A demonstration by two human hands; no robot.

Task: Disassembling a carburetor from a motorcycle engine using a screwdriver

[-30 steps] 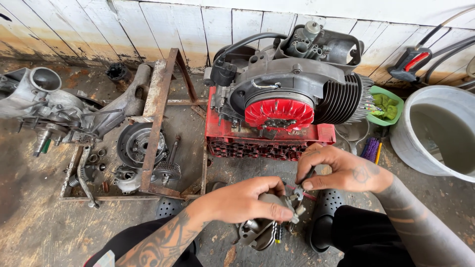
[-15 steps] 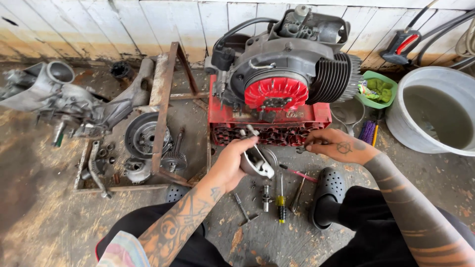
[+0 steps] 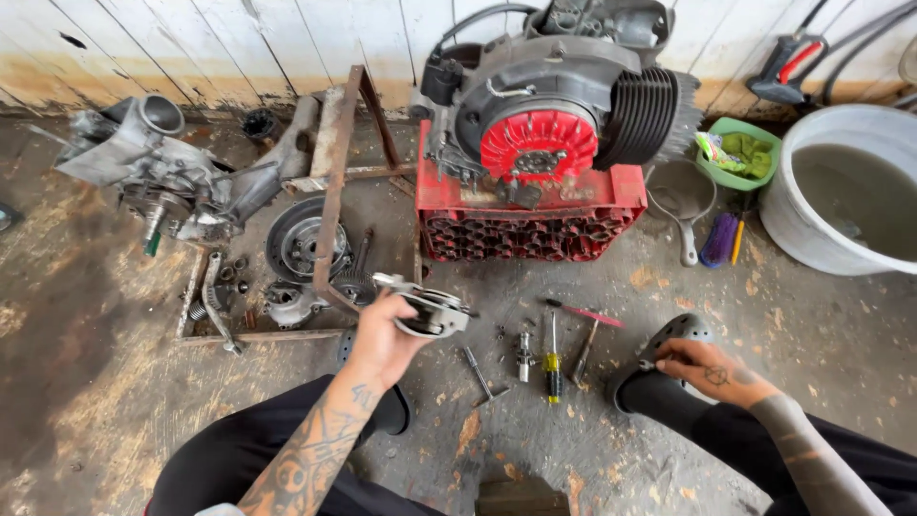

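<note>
The left hand [image 3: 382,339] grips a round grey metal part [image 3: 428,308], its underside hidden, near the red crate [image 3: 530,225]. The right hand [image 3: 712,371] rests empty, fingers loosely curled, on a black shoe [image 3: 673,334].

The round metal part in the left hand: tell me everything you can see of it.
The round metal part is a grey, disc-like casting with a flat flange and a dark recessed centre, greasy-looking. It is held off the floor, tilted, in the left hand, whose fingers wrap its near edge. Nothing else touches it. It hangs in front of the red crate.
</note>
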